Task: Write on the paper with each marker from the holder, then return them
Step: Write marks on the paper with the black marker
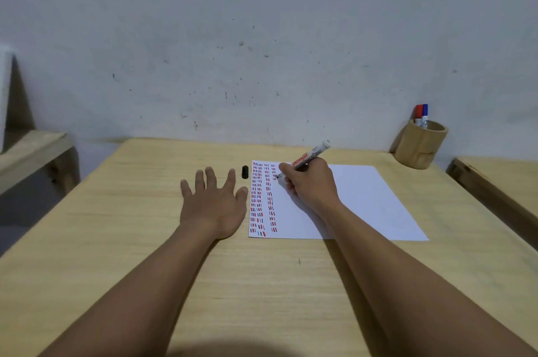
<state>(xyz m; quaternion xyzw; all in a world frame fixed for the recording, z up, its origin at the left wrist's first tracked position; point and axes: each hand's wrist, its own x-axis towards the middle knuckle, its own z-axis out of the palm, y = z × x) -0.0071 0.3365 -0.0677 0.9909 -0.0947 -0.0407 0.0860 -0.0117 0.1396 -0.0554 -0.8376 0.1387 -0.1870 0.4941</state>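
Note:
A white sheet of paper lies on the wooden table, its left part filled with columns of short red, blue and black strokes. My right hand grips an uncapped black marker, whose tip touches the paper near the top of the third column. The marker's black cap stands on the table just left of the paper. My left hand rests flat on the table, fingers spread, beside the paper's left edge. A round wooden holder at the back right contains a red marker and a blue marker.
The light wooden table stands against a grey scuffed wall. A second wooden surface adjoins on the right past a narrow gap. A wooden bench or shelf sits lower at the left.

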